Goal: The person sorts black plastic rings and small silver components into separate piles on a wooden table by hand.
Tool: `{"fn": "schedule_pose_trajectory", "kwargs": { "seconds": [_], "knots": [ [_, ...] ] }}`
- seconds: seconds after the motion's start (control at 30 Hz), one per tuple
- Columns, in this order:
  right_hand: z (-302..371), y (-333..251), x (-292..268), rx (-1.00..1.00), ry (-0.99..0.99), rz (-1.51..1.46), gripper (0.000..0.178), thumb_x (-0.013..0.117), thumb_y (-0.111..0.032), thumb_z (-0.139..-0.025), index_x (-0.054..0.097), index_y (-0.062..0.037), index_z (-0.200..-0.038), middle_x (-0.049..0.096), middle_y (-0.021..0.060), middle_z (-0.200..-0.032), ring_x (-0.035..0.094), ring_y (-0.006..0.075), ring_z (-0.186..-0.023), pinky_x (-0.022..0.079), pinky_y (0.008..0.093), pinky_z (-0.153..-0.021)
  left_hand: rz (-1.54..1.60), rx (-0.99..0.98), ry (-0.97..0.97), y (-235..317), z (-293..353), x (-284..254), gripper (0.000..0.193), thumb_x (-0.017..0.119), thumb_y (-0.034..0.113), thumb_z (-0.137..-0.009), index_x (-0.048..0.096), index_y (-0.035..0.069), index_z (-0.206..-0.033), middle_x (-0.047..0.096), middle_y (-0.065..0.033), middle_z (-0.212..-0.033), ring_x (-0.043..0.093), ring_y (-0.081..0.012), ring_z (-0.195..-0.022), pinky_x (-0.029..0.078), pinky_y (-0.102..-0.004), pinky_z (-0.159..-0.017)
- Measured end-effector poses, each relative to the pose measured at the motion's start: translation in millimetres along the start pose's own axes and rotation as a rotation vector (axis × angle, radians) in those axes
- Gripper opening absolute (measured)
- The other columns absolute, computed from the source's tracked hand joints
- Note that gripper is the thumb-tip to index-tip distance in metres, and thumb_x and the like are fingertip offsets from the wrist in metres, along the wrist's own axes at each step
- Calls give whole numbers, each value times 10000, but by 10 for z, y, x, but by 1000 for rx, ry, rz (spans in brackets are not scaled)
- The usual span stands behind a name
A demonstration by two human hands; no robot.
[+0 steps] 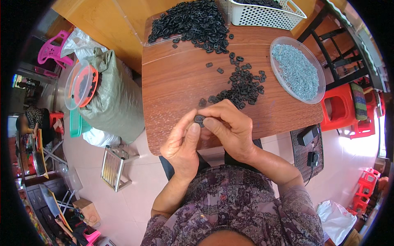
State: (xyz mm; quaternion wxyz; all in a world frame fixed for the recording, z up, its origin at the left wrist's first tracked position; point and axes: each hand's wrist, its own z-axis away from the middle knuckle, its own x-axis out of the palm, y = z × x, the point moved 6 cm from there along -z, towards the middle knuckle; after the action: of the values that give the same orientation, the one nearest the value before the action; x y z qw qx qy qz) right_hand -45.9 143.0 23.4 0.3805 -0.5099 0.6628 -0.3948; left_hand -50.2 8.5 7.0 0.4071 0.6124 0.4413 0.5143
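Note:
Between the fingertips of both hands is a small black oval plastic piece (199, 119), held just above the near edge of the wooden table (172, 86). My left hand (183, 141) pinches it from the left with thumb and fingers. From the right, my right hand (230, 130) grips the same piece, its thumb against the front. Just beyond my hands lies a loose pile of small black rectangular parts (243, 88). Farther back, a big heap of black oval pieces (193, 24) spills from a clear tray. A round clear tub (274, 69) of silvery screw-like bits stands at the right.
A white perforated basket (266, 18) sits at the table's back right. On the left stands a stuffed grey-green sack (117, 98) with an orange-rimmed container (88, 88) on top. A metal stool (113, 168) and red plastic stools (336, 107) flank the table. Another person (35, 119) is far left.

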Motion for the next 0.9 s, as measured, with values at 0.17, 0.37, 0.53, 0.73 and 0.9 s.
{"fn": "schedule_pose_trajectory", "kwargs": {
  "seconds": [0.17, 0.37, 0.53, 0.73, 0.9],
  "knots": [
    [11, 71, -6, 156, -6, -138, 157, 634, 6, -792, 655, 8, -947, 620, 68, -847, 551, 164, -780, 446, 283, -682, -6, -46, 10, -10, 14, 0, 278, 555, 2, -894, 565, -74, -1161, 649, -96, -921, 607, -116, -734, 513, -228, -679],
    [20, 116, 3, 276, -7, -231, 153, 631, 14, -794, 663, 5, -943, 613, 55, -839, 544, 137, -776, 444, 262, -679, -22, -75, 34, 10, 20, 11, 263, 529, -40, -885, 580, -72, -1142, 652, -93, -901, 613, -110, -725, 519, -221, -666],
    [6, 68, 9, 183, -8, -127, 158, 633, 15, -786, 664, 2, -941, 611, 65, -827, 543, 155, -774, 447, 270, -681, 7, -58, 65, -7, 25, 29, 260, 526, -34, -890, 581, -71, -1141, 649, -90, -906, 613, -109, -720, 519, -221, -666],
    [12, 5, 23, 72, -6, -12, 223, 667, 7, -739, 654, -5, -961, 610, 76, -829, 532, 199, -769, 443, 303, -669, 26, -74, 116, -27, 19, 13, 282, 559, -2, -882, 565, -92, -1149, 640, -104, -971, 606, -124, -792, 495, -228, -738],
    [28, -43, 22, -32, -6, 95, 337, 718, 10, -664, 636, 2, -991, 602, 90, -845, 524, 216, -742, 436, 311, -649, -29, -92, 111, -73, -16, -54, 315, 579, 17, -874, 549, -112, -1159, 622, -114, -1042, 585, -143, -912, 459, -245, -838]
  ]
}}
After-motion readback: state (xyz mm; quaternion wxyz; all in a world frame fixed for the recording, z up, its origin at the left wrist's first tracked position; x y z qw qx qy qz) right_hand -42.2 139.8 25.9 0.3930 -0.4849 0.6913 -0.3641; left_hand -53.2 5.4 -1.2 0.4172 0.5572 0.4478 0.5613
